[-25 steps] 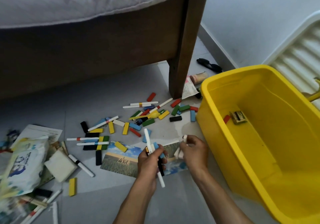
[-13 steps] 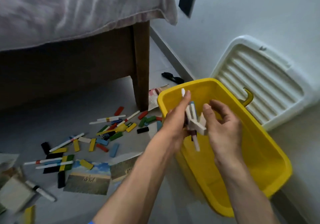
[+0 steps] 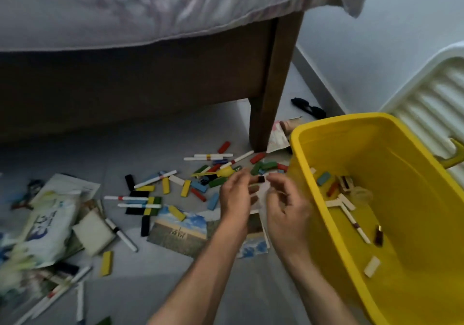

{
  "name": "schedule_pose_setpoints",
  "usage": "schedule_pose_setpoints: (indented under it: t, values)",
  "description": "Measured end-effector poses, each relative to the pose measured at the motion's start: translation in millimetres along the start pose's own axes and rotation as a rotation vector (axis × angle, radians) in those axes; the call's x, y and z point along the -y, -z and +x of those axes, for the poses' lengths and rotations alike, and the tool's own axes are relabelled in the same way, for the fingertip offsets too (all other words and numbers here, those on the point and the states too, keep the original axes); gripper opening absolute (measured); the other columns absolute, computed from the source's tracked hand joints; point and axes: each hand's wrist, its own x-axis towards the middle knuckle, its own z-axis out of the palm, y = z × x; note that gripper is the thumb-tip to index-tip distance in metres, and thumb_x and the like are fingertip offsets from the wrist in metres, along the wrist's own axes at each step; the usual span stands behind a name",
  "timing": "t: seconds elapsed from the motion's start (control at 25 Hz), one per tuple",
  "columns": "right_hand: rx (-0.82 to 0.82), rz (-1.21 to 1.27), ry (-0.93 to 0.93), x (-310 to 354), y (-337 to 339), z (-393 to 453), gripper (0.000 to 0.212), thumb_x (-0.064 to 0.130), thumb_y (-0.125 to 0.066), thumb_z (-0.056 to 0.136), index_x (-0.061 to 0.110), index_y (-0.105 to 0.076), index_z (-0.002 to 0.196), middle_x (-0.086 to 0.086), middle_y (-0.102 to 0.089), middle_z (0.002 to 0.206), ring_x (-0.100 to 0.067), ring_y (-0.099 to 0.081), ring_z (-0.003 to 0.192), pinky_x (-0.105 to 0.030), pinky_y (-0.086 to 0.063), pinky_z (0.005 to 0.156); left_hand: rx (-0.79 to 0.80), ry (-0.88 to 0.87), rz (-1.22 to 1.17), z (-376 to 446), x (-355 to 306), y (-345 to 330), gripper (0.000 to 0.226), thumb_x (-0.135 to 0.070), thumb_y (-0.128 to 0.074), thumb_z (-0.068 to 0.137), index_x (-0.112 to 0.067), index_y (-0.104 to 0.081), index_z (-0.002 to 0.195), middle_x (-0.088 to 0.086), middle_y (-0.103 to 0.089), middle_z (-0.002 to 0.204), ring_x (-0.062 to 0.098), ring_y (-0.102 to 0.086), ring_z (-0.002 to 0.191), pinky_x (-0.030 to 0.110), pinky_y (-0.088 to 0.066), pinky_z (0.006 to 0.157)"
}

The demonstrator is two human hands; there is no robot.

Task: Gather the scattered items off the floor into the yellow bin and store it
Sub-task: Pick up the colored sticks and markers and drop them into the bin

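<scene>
Yellow plastic bin [image 3: 414,224] on grey floor at right, holding a few blocks and markers. Left hand [image 3: 237,195] and right hand [image 3: 286,206] just beside its rim, fingers loosely curled, apparently empty. Beyond, coloured wooden blocks [image 3: 185,188] scattered before brown bed leg [image 3: 271,99].

The grey tiled floor [image 3: 155,144] carries coloured blocks [image 3: 185,188] and marker pens [image 3: 136,205] mid-frame, a landscape photo [image 3: 179,232] below them, a white packet [image 3: 47,221] at left, and the yellow bin [image 3: 426,262] at right.
</scene>
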Motion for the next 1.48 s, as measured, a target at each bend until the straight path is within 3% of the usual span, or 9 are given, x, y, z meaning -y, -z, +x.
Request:
schedule_pose_setpoints:
  t: [0.08, 0.2, 0.36, 0.52, 0.68, 0.84, 1.04, 1.24, 1.48]
  values:
    - [0.146, -0.171, -0.126, -33.4, -26.2, -1.7, 0.035, 0.011, -0.055, 0.093, 0.024, -0.059, 0.125, 0.006, -0.060, 0.130, -0.013, -0.052, 0.125, -0.020, -0.038, 0.101, -0.027, -0.117, 0.466, 15.7, 20.4, 33.4, 0.025, -0.025, -0.055, 0.095, -0.026, -0.064, 0.118, -0.002, -0.067, 0.120, 0.014, -0.062, 0.103, 0.032, -0.049, 0.092]
    - [0.238, -0.455, -0.241, -71.4, -49.3, 23.5, 0.054, 0.014, -0.057, 0.094, 0.018, -0.040, 0.146, -0.004, -0.027, 0.160, -0.023, -0.024, 0.147, -0.027, -0.021, 0.113, 0.217, -0.248, 1.200, 49.1, 32.2, 67.1, 0.056, -0.027, -0.061, 0.089, -0.026, -0.045, 0.142, 0.002, -0.046, 0.146, 0.022, -0.046, 0.129, 0.036, -0.040, 0.105]
    - [0.241, -0.693, -0.222, -89.2, -68.1, 68.1, 0.064, 0.017, -0.056, 0.095, 0.016, -0.026, 0.152, -0.006, -0.007, 0.165, -0.029, -0.013, 0.150, -0.040, -0.020, 0.119, 0.376, -0.202, 1.659, 74.3, 31.2, 81.6, 0.092, -0.038, -0.069, 0.083, -0.034, -0.010, 0.154, 0.005, 0.006, 0.163, 0.031, 0.005, 0.149, 0.058, -0.015, 0.114]
    - [0.321, -0.873, -0.296, -102.6, -83.1, 93.0, 0.070, 0.031, -0.051, 0.096, 0.004, -0.017, 0.152, -0.021, -0.015, 0.159, -0.035, -0.012, 0.147, -0.044, -0.014, 0.121, 0.447, -0.179, 1.735, 74.4, 47.8, 110.3, 0.098, -0.041, -0.068, 0.084, -0.033, 0.000, 0.154, 0.004, 0.024, 0.161, 0.029, 0.023, 0.146, 0.062, -0.021, 0.112]
    - [0.270, -0.723, -0.103, -107.8, -94.4, 76.0, 0.059, 0.030, -0.058, 0.091, 0.007, -0.040, 0.142, -0.018, -0.039, 0.148, -0.035, -0.033, 0.139, -0.041, -0.030, 0.113, 0.422, -0.208, 1.700, 75.5, 50.2, 114.4, 0.103, -0.036, -0.074, 0.081, -0.034, -0.003, 0.155, 0.000, 0.024, 0.161, 0.026, 0.023, 0.147, 0.060, -0.022, 0.112]
    - [0.377, -0.777, -0.224, -121.0, -97.4, 84.2, 0.074, 0.053, -0.047, 0.096, 0.016, -0.021, 0.155, -0.014, -0.012, 0.163, -0.035, -0.007, 0.150, -0.045, -0.010, 0.121, 0.398, -0.225, 1.685, 79.3, 54.9, 116.7, 0.106, -0.038, -0.077, 0.077, -0.036, -0.005, 0.154, -0.002, 0.022, 0.161, 0.025, 0.022, 0.147, 0.060, -0.025, 0.112]
    - [0.292, -0.668, 0.016, -114.2, -112.5, 62.2, 0.060, 0.049, -0.040, 0.097, 0.014, -0.040, 0.146, -0.014, -0.038, 0.154, -0.033, -0.025, 0.145, -0.044, -0.021, 0.119, 0.379, -0.264, 1.659, 81.3, 59.9, 118.1, 0.108, -0.036, -0.079, 0.075, -0.038, -0.004, 0.154, -0.002, 0.022, 0.161, 0.024, 0.024, 0.146, 0.058, -0.029, 0.112]
    - [0.467, -0.769, -0.005, -109.2, -124.6, 120.2, 0.062, 0.045, -0.042, 0.099, 0.017, -0.029, 0.152, -0.009, -0.022, 0.162, -0.032, -0.010, 0.150, -0.044, -0.018, 0.121, 0.387, -0.255, 1.662, 81.9, 57.6, 118.6, 0.108, -0.033, -0.078, 0.077, -0.038, -0.002, 0.154, -0.002, 0.026, 0.160, 0.024, 0.027, 0.145, 0.058, -0.029, 0.112]
    - [0.328, -0.670, 0.225, -104.4, -124.5, 94.1, 0.044, 0.034, -0.045, 0.092, 0.015, -0.057, 0.129, -0.011, -0.053, 0.136, -0.034, -0.046, 0.128, -0.044, -0.041, 0.105, 0.401, -0.221, 1.643, 80.7, 59.5, 116.1, 0.108, -0.029, -0.079, 0.078, -0.039, -0.003, 0.154, -0.002, 0.029, 0.159, 0.025, 0.027, 0.145, 0.062, -0.018, 0.114]
